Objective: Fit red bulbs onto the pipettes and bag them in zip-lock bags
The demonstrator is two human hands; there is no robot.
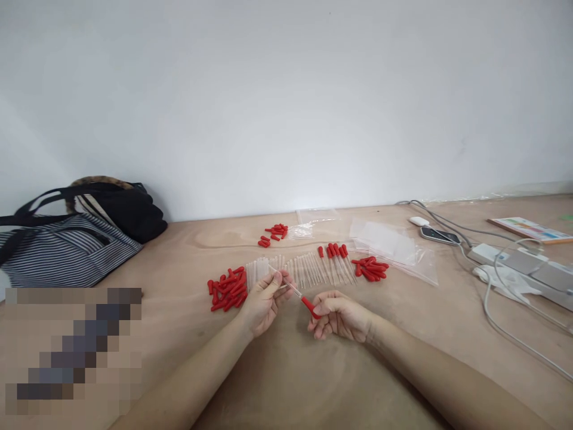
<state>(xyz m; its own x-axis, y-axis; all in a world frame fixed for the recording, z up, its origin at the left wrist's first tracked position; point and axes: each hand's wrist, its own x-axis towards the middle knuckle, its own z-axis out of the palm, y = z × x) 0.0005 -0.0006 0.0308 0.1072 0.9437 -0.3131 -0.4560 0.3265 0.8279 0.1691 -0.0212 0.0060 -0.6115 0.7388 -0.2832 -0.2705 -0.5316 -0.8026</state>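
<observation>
My left hand (265, 306) pinches a thin glass dropper tube (293, 289) between thumb and fingers. A red rubber bulb (308, 306) sits at the tube's near end, and my right hand (341, 316) grips it by its rounded end. Just beyond my hands lies a row of bare glass tubes (308, 270). Several tubes at the row's right side carry red bulbs (331, 251). Loose bulbs lie in a heap (228, 289) left of the row and in a smaller heap (371, 270) to its right.
Farther back are more red bulbs (278, 230) and thin tubes (301, 232). Clear plastic bags (389, 242) lie behind the right heap. A phone (439, 236), cables and a power strip (519, 263) occupy the right side. A striped bag (62, 251) stands left, near a pixelated patch.
</observation>
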